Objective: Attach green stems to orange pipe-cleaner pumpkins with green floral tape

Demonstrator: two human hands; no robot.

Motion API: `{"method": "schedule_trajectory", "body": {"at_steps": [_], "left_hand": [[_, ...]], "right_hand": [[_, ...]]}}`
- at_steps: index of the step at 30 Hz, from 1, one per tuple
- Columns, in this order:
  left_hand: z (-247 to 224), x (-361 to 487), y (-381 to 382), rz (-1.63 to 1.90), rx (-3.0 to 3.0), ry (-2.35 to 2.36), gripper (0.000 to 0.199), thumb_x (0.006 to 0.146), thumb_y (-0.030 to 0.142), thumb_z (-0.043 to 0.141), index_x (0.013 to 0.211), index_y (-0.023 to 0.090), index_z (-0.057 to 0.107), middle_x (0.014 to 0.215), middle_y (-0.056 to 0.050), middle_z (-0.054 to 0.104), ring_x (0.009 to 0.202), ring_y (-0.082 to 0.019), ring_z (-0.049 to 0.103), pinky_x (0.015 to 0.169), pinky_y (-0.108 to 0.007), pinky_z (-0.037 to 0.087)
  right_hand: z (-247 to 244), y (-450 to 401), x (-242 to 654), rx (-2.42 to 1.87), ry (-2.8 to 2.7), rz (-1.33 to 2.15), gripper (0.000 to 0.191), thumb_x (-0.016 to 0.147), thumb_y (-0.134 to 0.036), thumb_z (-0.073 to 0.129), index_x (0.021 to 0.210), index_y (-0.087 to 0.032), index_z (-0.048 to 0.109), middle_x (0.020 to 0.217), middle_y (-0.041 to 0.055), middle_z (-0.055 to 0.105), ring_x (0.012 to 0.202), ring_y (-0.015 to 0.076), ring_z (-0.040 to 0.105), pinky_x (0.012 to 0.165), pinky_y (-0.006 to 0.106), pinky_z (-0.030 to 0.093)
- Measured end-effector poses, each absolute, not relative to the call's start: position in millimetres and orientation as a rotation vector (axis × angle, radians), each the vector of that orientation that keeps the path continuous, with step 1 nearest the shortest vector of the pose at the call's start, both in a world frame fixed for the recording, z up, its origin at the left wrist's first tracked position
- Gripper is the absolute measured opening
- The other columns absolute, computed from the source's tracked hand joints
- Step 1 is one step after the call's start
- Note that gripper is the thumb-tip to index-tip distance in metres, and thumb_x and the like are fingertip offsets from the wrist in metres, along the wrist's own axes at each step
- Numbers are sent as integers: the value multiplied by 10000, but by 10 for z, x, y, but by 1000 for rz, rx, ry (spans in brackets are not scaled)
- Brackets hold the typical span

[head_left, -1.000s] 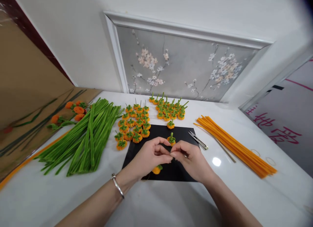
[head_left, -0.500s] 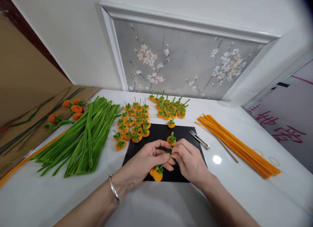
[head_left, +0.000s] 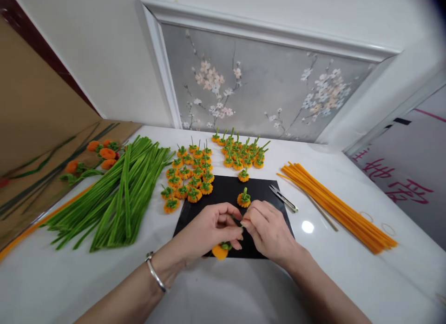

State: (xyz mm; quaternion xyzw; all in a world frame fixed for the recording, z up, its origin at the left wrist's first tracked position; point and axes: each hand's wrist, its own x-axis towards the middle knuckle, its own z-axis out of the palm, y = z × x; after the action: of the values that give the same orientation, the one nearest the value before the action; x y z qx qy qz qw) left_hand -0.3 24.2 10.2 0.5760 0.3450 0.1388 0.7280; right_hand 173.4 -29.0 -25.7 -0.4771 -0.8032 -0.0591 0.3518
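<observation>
Orange and fuzzy, the flower (head_left: 220, 252) hangs under the left hand (head_left: 209, 226), over the near edge of the black mat (head_left: 225, 189), its petals turned toward the person. The left fingers curl in a loose pinch around its green base and stem, mostly hidden by the hand; the right hand (head_left: 270, 226) has its fingertips closed together just beside the left ones, though what they grip can't be made out. For neat work here, I'd steady the flower close to its base and let the right fingers do the fine turning, with light, even pressure so the soft pile isn't flattened or the stem kinked. Keep both wrists low, too: another flower (head_left: 244, 200) stands stem-up just beyond the knuckles and could easily be knocked. Snips (head_left: 284, 198) lie within easy reach, across the mat's right edge, partly on the white surface (head_left: 376, 282).
</observation>
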Motion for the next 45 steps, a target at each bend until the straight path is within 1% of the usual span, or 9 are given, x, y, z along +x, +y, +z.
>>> {"method": "schedule_trajectory", "body": {"at_steps": [4,7,13,19,25,32,40,43,45], "left_hand": [[123,-26,241,255,1189,692,260,815,257,648,1007,147,512,714,-8,663,624,-127,655,653,-257,475],[132,-34,241,250,1204,680,247,845,255,613,1037,150,501,690,-7,660,597,-114,633,629,-241,461],[135,-45,228,292,1234,728,263,850,242,594,1077,160,490,693,0,663,581,-101,620,608,-225,454],[123,-20,218,310,1274,751,269,837,221,596,1068,166,472,681,7,661,568,-105,626,604,-232,461],[100,13,199,338,1333,741,279,820,208,604,1051,171,453,669,12,659,551,-114,618,601,-255,485],[78,-10,215,317,1238,734,265,817,218,622,1043,163,497,685,1,660,577,-113,635,605,-234,462],[60,-11,213,284,1054,719,284,794,233,652,1042,160,534,690,-8,647,560,-99,616,546,-190,443],[81,-13,221,259,1047,722,313,780,242,667,1048,152,534,678,-10,641,546,-94,603,528,-183,434],[98,-21,227,261,1061,728,323,781,237,662,1062,151,527,673,-9,643,547,-95,601,529,-183,436]], "right_hand": [[-262,-287,1727,-1200,-2053,-118,377,990,-260,348,659,-177,507,645,30,534,591,141,446,595,291,355],[-235,-284,1751,-1124,-1983,104,379,996,-288,347,689,-176,539,657,22,539,604,134,477,592,275,379],[-217,-325,1905,-1212,-1697,629,440,1011,-372,226,989,-196,629,844,40,559,709,136,545,659,270,439],[-222,-364,1870,-1328,-1657,789,448,1012,-362,219,784,-194,565,614,-21,479,576,120,479,616,262,386],[-152,-352,1765,-1364,-1785,747,347,967,-288,403,639,-187,458,635,-16,507,596,109,464,591,246,346],[-194,-359,1743,-1279,-1865,553,220,931,-149,413,722,-191,468,726,7,507,659,123,487,612,237,377],[-274,-312,1763,-1321,-2054,-108,325,964,-202,375,657,-189,484,638,18,525,581,140,456,605,300,331],[-260,-305,1805,-1305,-2064,-55,328,975,-215,369,695,-185,535,678,24,587,621,142,508,623,304,342],[-236,-319,1847,-1322,-2000,88,300,983,-210,347,809,-189,590,766,32,630,692,145,559,654,297,380]]}}
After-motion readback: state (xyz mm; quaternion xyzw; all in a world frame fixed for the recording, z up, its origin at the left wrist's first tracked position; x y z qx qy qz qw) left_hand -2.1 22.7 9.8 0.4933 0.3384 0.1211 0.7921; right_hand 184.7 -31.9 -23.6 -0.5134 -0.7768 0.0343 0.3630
